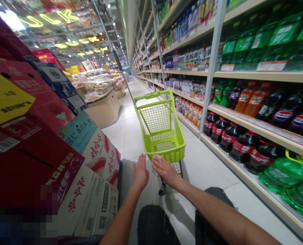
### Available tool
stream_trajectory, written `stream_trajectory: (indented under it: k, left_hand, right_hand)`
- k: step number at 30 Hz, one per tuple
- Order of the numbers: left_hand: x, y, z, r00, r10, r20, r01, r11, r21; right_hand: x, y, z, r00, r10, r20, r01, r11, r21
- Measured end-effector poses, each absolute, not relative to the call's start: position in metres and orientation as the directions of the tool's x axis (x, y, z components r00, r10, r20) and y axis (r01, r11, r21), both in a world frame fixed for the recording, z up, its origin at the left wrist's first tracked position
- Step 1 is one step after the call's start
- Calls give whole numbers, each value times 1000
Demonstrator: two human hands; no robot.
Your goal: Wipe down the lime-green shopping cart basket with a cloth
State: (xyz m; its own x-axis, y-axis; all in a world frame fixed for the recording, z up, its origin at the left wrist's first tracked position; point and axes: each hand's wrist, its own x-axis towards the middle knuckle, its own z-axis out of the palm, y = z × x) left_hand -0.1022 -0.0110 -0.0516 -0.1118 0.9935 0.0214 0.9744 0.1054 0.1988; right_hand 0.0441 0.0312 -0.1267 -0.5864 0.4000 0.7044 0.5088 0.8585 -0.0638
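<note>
In front of me stands a lime-green shopping cart [175,156] with a mesh basket, its handle bar at the far end. My right hand [166,172] presses a crumpled whitish cloth or tissue [155,157] at the lower edge of the basket's near wall. Most of that cloth is hidden under the fingers. My left hand [140,173] is raised just left of the basket's near corner, fingers stretched out and nothing in it. Whether it touches the basket is hard to make out. A dark wheel [162,189] shows under the right wrist.
Stacked drink cartons [102,154] rise close on my left. Along the right runs a tall shelf [258,119] full of bottles, with cola bottles [248,146] low down. A tiled aisle [134,88] stretches ahead, past a rounded display counter [102,107]. My knees [153,224] are below.
</note>
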Motion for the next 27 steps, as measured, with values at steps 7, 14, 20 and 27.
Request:
stream_trajectory:
  k: [7,14,20,27]
  left_hand:
    - [-106,-13,-46,-90,996,4,979,88,184]
    - [-98,-10,-50,30,992,124,996,-40,81]
    - [-85,-6,-46,37,995,88,997,-42,59]
    - [-68,-21,-38,6,998,54,999,-9,53]
  right_hand:
    - [46,28,-148,-606,494,623,573,815,-88]
    - [82,33,-130,-525,455,720,606,793,-60]
    - [107,20,-164,-570,520,636,662,749,-20]
    - [119,24,-118,-454,431,780,647,761,-44]
